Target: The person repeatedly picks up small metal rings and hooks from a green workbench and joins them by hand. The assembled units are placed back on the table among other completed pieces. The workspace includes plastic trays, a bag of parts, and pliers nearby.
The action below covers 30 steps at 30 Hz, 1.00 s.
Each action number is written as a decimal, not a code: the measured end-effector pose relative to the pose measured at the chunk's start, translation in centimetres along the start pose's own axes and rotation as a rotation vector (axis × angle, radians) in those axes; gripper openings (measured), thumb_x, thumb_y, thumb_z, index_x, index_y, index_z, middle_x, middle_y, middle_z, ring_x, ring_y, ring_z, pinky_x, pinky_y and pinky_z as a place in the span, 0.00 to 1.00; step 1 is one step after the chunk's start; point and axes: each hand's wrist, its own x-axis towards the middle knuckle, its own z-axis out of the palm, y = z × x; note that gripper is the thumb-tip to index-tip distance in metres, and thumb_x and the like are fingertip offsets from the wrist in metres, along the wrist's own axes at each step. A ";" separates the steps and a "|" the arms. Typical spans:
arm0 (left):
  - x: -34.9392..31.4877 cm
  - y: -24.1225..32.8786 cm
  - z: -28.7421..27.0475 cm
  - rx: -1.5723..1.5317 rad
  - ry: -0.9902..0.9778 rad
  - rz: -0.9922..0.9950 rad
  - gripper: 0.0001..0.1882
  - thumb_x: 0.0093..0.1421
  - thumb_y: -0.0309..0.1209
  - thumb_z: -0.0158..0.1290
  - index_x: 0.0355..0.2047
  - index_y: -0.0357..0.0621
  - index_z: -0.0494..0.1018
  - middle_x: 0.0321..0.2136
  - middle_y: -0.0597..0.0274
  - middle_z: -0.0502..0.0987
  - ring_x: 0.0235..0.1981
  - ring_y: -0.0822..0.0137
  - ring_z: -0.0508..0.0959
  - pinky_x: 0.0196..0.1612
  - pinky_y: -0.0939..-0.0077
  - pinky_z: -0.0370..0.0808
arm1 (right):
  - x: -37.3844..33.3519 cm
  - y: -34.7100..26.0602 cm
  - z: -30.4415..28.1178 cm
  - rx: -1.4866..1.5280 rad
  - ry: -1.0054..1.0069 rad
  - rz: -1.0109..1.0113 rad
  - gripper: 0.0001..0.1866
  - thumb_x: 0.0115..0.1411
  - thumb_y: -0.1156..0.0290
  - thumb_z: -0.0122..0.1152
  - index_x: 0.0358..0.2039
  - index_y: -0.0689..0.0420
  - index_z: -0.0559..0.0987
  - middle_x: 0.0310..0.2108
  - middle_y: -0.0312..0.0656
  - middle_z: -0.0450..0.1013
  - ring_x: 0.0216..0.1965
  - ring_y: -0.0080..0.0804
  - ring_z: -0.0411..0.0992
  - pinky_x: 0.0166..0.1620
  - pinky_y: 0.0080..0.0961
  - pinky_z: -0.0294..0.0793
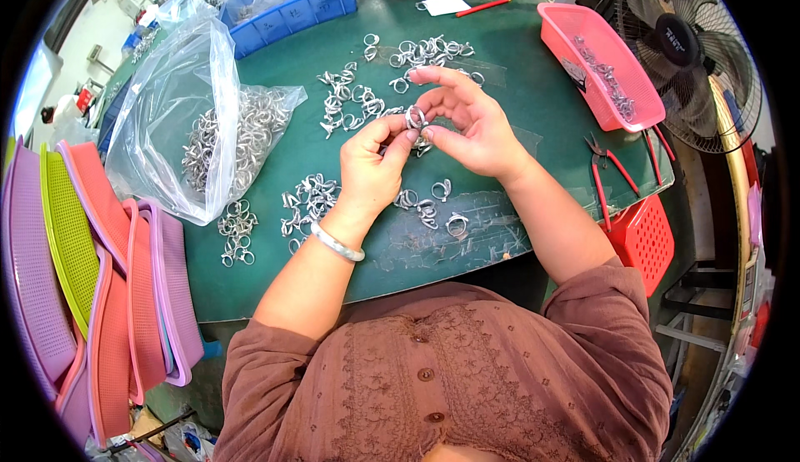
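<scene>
Over the middle of the green table, a small silver ring is held up between my two hands. My left hand pinches it between thumb and forefinger. From the other side, my right hand has its thumb and a curled finger against it, while its forefinger stretches out above. Loose silver rings lie scattered just beyond the hands. Another heap of rings sits beside my left wrist, and several single rings rest below my hands.
A clear plastic bag of rings stands left, before a blue crate. Pink basket, red-handled pliers and a fan are right. Stacked plastic baskets crowd the left edge. A red pencil lies at the back.
</scene>
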 end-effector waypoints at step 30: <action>-0.4 1.0 0.0 0.269 0.046 0.297 0.07 0.50 0.20 0.53 0.31 0.39 0.73 0.27 0.60 0.75 0.24 0.72 0.74 0.27 0.82 0.71 | 0.1 0.4 -0.6 0.370 0.019 0.194 0.25 0.52 0.85 0.48 0.52 0.62 0.62 0.44 0.46 0.69 0.46 0.31 0.68 0.49 0.27 0.67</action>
